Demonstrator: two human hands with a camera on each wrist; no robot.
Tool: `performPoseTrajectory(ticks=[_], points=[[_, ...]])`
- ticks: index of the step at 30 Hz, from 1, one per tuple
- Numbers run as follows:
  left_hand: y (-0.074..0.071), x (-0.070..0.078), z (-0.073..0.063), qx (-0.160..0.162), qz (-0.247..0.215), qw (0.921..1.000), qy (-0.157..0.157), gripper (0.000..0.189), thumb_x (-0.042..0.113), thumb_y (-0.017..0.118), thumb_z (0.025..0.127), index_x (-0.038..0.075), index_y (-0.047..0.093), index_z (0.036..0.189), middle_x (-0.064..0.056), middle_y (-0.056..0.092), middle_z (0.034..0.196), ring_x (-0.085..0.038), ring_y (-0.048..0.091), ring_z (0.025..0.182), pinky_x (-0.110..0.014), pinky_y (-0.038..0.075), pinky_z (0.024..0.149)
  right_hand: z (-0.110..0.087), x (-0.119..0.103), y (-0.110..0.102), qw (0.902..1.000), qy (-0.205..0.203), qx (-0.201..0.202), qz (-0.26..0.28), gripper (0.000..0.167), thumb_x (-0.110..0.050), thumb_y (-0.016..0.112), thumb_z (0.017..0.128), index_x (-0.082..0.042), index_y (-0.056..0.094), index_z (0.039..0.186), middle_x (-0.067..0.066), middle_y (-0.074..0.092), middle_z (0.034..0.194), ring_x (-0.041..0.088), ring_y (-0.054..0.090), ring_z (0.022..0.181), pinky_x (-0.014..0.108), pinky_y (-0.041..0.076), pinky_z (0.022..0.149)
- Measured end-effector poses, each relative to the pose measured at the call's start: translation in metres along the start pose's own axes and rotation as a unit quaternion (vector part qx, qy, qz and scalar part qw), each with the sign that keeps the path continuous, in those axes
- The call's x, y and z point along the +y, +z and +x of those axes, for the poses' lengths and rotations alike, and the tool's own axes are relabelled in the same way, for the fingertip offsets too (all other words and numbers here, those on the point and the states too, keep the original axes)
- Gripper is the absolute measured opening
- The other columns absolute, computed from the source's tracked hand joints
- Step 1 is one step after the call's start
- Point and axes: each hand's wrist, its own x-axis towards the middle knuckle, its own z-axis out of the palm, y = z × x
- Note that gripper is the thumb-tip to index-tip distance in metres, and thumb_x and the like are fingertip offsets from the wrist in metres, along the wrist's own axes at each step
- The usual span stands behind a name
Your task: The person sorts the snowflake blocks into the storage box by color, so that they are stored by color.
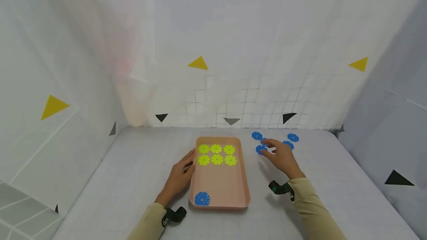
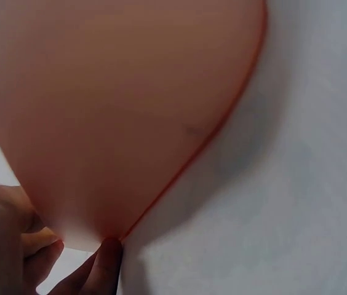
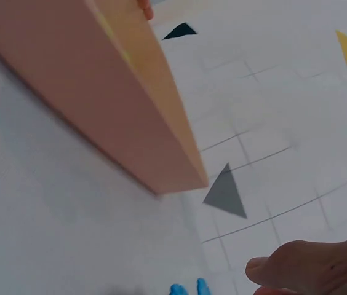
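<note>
Pink, plastic-looking material forms the shallow rectangular tray (image 1: pixel 220 180) that I see lying lengthwise on the white-covered table (image 1: pixel 143 169), directly in front of the person. From my remote seat I watch the left hand (image 1: pixel 180 175) gripping the tray's left wall; I take that hold to be there so the light tray won't slide. Inside, six bright yellow-green notched discs (image 1: pixel 217 159) lie flat in two rows of three at the far end, spaced, I would guess, so that each has its own place. One blue notched disc (image 1: pixel 202 196) sits alone in the near left corner, well apart from them. More blue discs (image 1: pixel 293 137), five that I can make out, are scattered on the table to the right of the tray, a handy side for the right hand (image 1: pixel 282 159). That one hangs over them with thumb and fingers parted, as if to span a disc; I read it as released, though its fingertips partly cover one blue piece
</note>
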Motion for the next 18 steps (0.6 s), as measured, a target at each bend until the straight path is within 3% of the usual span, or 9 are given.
performPoseTrajectory(ticks=[7,18], points=[[0.001,-0.001,-0.001,0.005,-0.004,1.0000,-0.006,0.052,0.007,0.058,0.107,0.004,0.046,0.157,-0.009,0.036,0.165,-0.032,0.059,0.129,-0.048,0.054,0.100,0.003,0.016,0.011,0.9987,0.037,-0.024,-0.025,0.041,-0.011,0.075,0.096,0.002,0.066,0.134,0.024,0.065,0.133,0.045,0.062,0.116,0.059,0.056,0.090],[0.002,0.002,0.000,0.010,0.005,0.9999,0.008,0.052,0.002,0.059,0.105,0.000,0.045,0.156,-0.013,0.037,0.164,-0.035,0.060,0.128,-0.050,0.055,0.099,0.009,0.023,0.020,0.9955,0.055,-0.049,-0.060,0.042,-0.010,0.076,0.093,0.005,0.066,0.131,0.028,0.063,0.128,0.043,0.063,0.110,0.058,0.056,0.089]])
